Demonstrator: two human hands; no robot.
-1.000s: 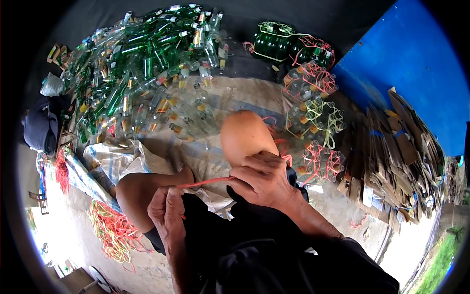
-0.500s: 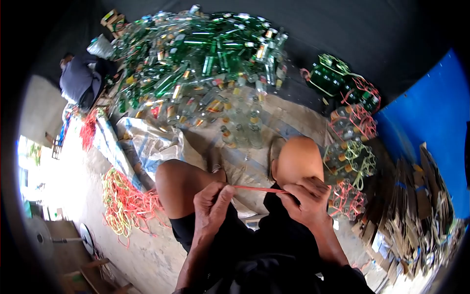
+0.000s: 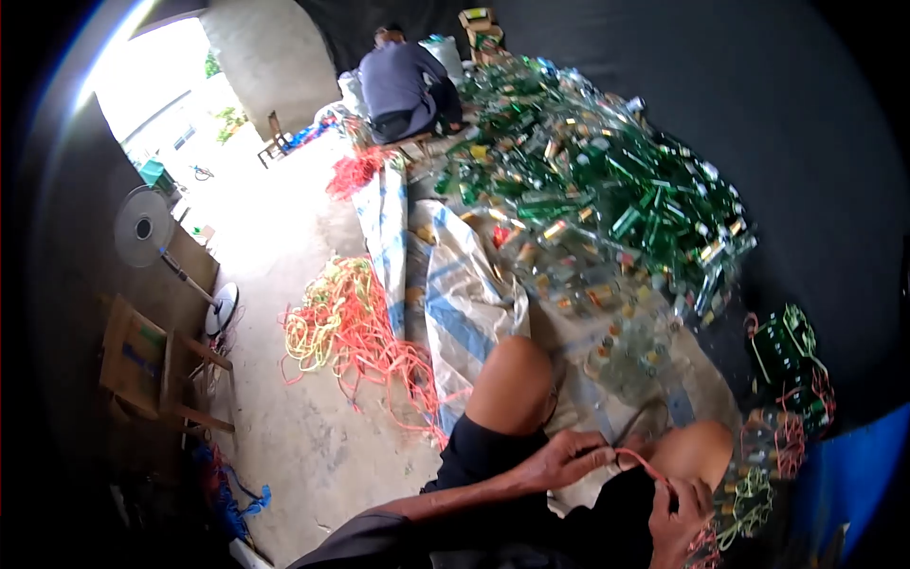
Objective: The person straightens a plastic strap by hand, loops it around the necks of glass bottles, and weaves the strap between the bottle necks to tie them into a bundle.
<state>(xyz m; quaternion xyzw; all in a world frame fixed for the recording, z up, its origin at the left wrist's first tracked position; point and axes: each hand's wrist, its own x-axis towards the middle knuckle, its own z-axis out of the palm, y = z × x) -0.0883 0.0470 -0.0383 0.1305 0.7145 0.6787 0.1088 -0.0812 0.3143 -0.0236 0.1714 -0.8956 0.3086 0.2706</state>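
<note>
A length of red plastic string (image 3: 642, 462) runs between my two hands over my lap, curving a little. My left hand (image 3: 572, 459) pinches one end between thumb and fingers. The other end is in the curled fingers of my right hand (image 3: 679, 515), close to my right knee. Ahead of my knees, a group of clear glass bottles (image 3: 627, 360) stands upright on a tan sheet. Just right of my right hand lie clear bottles bundled with yellow-green string (image 3: 746, 503).
A heap of green bottles (image 3: 626, 180) fills the far right. Tangled red and yellow string (image 3: 346, 327) lies left of a striped sack (image 3: 464, 284). A person (image 3: 403, 87) sits beyond. Left are a fan (image 3: 144, 229) and wooden furniture (image 3: 156, 365). Tied green bottles (image 3: 783, 349) stand right.
The view has swung left, bringing more of the floor and doorway in. The string, taut before, now sags in a curve. Both hands still hold it.
</note>
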